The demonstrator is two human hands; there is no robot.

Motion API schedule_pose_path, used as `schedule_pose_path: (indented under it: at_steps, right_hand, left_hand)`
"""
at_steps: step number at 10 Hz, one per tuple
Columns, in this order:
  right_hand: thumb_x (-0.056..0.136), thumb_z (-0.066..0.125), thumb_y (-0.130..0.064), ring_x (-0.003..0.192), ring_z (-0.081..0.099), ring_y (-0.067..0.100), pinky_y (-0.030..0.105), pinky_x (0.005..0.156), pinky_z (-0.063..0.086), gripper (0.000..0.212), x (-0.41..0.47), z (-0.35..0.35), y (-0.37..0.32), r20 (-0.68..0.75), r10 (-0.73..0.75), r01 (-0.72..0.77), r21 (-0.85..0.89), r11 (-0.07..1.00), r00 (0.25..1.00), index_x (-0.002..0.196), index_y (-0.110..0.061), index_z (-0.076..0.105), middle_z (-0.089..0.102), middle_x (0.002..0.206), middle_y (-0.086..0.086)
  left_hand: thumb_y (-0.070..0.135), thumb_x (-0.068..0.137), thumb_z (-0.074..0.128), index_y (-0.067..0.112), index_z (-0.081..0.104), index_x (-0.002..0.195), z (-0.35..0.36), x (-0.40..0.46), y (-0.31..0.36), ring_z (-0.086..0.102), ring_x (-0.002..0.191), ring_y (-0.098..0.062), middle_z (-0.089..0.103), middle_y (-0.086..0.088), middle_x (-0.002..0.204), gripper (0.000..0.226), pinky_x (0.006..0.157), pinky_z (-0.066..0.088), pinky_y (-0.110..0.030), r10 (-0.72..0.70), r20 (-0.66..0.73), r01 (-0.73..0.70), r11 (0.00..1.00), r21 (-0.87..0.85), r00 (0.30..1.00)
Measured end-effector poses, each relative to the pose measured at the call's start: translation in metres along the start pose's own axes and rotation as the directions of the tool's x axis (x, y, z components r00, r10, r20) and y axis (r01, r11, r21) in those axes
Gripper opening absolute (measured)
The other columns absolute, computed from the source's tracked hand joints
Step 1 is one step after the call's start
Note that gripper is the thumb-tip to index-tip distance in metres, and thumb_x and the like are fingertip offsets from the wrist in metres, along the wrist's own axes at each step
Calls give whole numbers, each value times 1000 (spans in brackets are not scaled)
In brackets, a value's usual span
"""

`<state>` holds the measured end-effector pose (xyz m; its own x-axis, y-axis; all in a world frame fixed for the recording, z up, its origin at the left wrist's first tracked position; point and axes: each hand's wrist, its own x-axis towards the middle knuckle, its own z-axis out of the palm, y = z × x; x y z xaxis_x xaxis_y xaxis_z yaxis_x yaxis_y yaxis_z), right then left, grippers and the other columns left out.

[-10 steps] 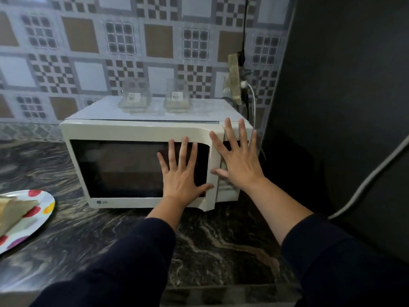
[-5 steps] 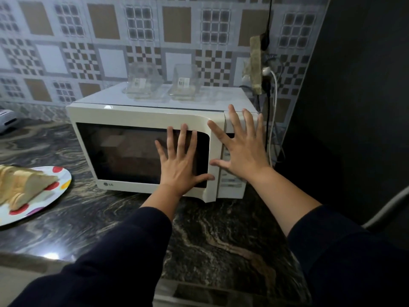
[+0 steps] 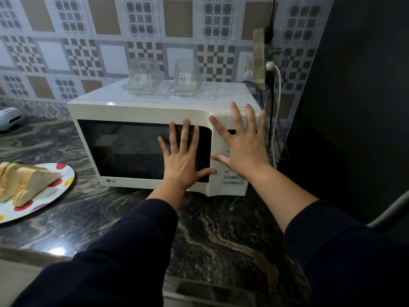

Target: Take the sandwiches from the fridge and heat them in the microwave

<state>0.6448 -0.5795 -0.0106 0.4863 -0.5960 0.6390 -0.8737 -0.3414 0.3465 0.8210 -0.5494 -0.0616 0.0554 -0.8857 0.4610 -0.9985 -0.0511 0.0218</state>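
Note:
A white microwave (image 3: 141, 111) stands on the dark marble counter with its door closed. My left hand (image 3: 182, 160) is spread flat in front of the dark door window, fingers apart, holding nothing. My right hand (image 3: 242, 145) is spread over the control panel at the microwave's right side, also holding nothing. Triangular sandwiches (image 3: 24, 182) lie on a white plate with coloured dots (image 3: 64, 173) at the left, well apart from both hands.
Two clear plastic containers (image 3: 143, 78) (image 3: 186, 78) sit on top of the microwave. A socket strip with plugs and cables (image 3: 262, 60) hangs on the tiled wall behind its right corner. A dark tall surface (image 3: 354, 107) closes off the right side. A white appliance (image 3: 10, 117) sits far left.
The view has shifted so the plate and sandwiches show more fully at the left. Both hands stay spread in front of the microwave, hardly changed relative to it.

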Motion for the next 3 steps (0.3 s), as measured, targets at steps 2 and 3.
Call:
schedule_pose_path:
  at_steps: [2, 3]
  right_hand:
    - [85, 40, -71, 143, -17, 45, 64, 114, -3, 88, -7, -24, -5, 105, 14, -27, 127, 991, 994, 148, -43, -14, -16, 159, 18]
    - [92, 37, -60, 147, -12, 35, 58, 117, -2, 68, -82, -42, -41, 99, 96, -130, 440, 888, 990, 151, -43, 9, -4, 162, 10]
  left_hand:
    - [75, 79, 48, 25, -18, 150, -20, -20, -7, -29, 143, -32, -31, -2, 156, 110, 112, -1, -68, 45, -12, -45, 999, -3, 999]
    - [67, 86, 41, 26, 3, 155, -20, -82, -11, -12, 148, -28, -9, -1, 162, 89, 114, 5, -65, 102, -140, -122, 983, -139, 985]
